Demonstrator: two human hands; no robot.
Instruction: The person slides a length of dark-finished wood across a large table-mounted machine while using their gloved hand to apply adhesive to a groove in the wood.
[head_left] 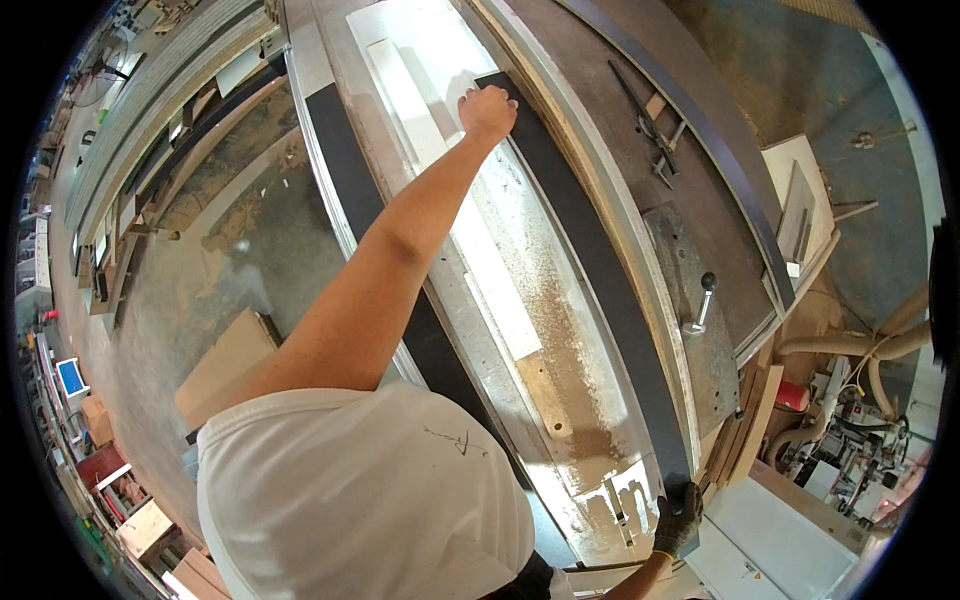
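Note:
A long, narrow black board (602, 235) lies lengthwise on the saw-like machine table, along a wooden straightedge. My bare left hand (488, 112) reaches to its far end, fingers curled over it. At the near end, lower right, my right hand (678, 520) in a dark glove is closed around the board's end; part of its fingers is hidden. Left of the board, a white strip (500, 300) rests on the metal table surface (590, 400), which is dusted with sawdust. My left forearm crosses above the white strip.
A wooden straightedge (590, 190) with a metal edge borders the board. Beyond it are a black clamp-like tool (645, 125) and a lever with a black knob (705, 295). Stacked panels (160, 110) stand at the far left; a cardboard-coloured panel (228, 365) is beside my arm.

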